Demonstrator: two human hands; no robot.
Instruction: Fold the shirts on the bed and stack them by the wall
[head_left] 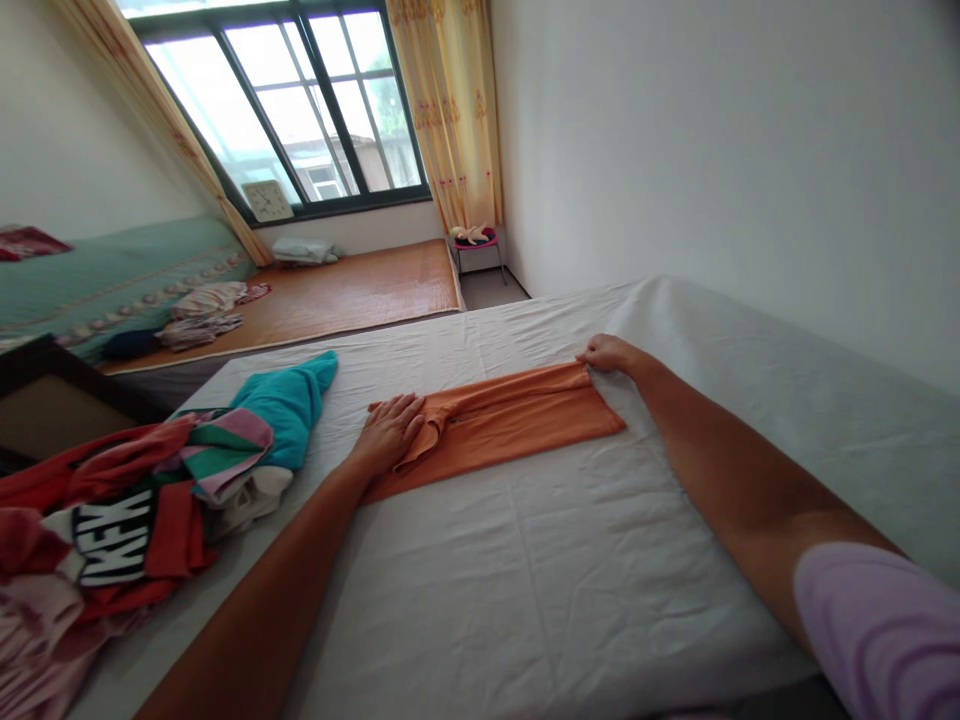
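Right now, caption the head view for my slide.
Left hand flat, right hand pinching: folded orange garment on a pale sheet.

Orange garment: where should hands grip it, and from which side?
Probably the near right corner, pinched from the right: the orange garment lies flat in a long strip, that corner is uncovered, and the right hand holds the far one.

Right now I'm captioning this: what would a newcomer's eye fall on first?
The orange garment, laid in a strip mid-picture on the pale sheet, would likely catch the eye first: the left hand lies flat on one end, the right hand pinches a corner at the other. Next come the colourful clothes heap at left and the bright window at upper left.
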